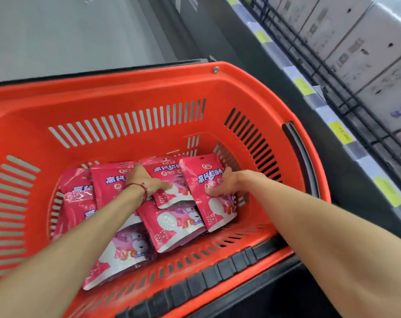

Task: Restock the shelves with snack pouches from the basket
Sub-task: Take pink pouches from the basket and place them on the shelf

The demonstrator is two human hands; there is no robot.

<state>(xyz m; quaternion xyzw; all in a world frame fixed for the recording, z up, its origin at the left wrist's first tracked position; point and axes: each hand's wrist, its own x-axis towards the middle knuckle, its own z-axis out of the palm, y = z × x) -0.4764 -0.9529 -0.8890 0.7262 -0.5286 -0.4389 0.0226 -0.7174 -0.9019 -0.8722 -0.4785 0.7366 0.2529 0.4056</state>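
Currently both hands are down inside the basket [126, 88]. The left hand [149, 183], with a red bracelet [141, 188] at the wrist, is closed over the middle pouch [166, 172], fingers curled across its face. The right hand [224, 182] is clamped on the right pouch [217, 212], thumb above, fingers bunched into the film. Both pouches are tilted up off the pile; other pouches [176, 226] lie flat on the basket floor.

Risks, as judged:
- The film looks glossy and is held mid-face, so either pouch may slip on lifting and be dropped back or past the rim.
- The right grip crumples the film, so the contents may be crushed.
- Overlapping pouches beneath may be dragged along.

Writing: 高钙奶 is read in white, blue-edged characters on each front; the later characters are covered. A percentage below cannot be confirmed. The round logo is unreadable. The yellow tags [340, 131] on the shelf [332, 92] and the print on the white boxes [355, 31] are blurred.
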